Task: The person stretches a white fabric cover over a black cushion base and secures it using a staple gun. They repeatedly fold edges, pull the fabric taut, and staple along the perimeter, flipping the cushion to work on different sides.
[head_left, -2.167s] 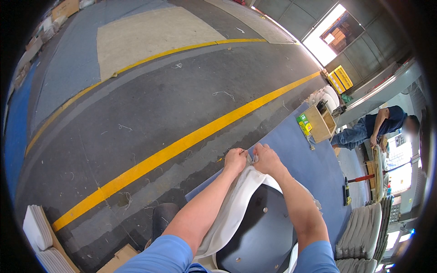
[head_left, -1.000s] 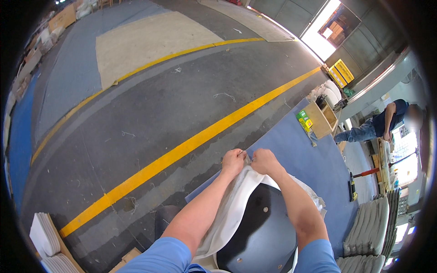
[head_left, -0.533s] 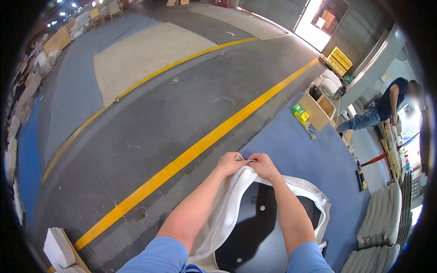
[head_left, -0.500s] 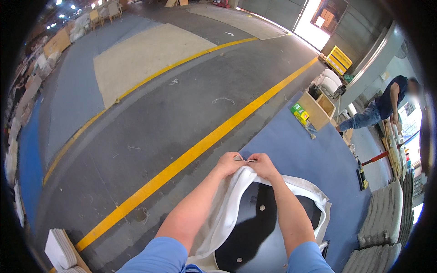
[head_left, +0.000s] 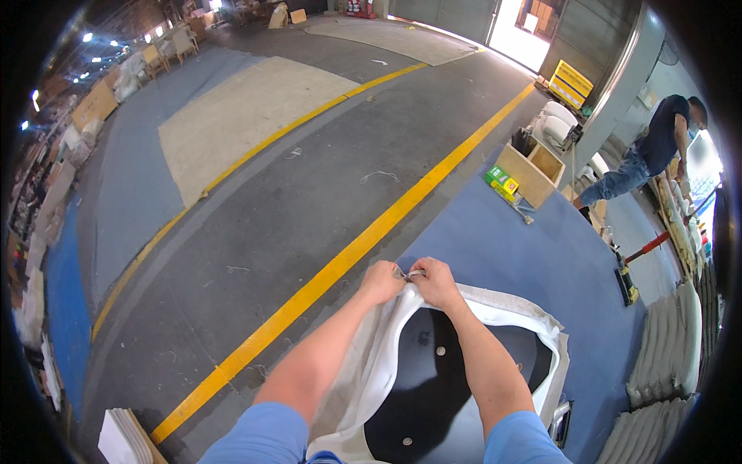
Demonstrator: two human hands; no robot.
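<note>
A chair seat pad lies upside down in front of me, its black base board [head_left: 421,387] facing up with a few round metal spots. White padding [head_left: 506,315] wraps around the board, and a light grey fabric cover [head_left: 563,359] sticks out beyond it. At the pad's far corner, my left hand [head_left: 382,282] pinches the cover's edge. My right hand [head_left: 435,283] is closed on the same edge just beside it, the two hands almost touching. The fabric bunches between the fingers, and the fingertips partly hide it.
The pad rests on a blue work surface [head_left: 479,240]. A wooden box [head_left: 529,174] and a green-yellow carton [head_left: 502,184] stand at its far end. Stacked grey pads [head_left: 663,340] lie right, near a red-handled tool [head_left: 649,246]. White panels [head_left: 124,437] stand lower left. A co-worker [head_left: 657,147] leans over at right.
Both hands keep hold of the cover's corner and have drawn slightly closer together. My view has shifted a little, showing a metal tool at the pad's right side. The co-worker has changed posture.
</note>
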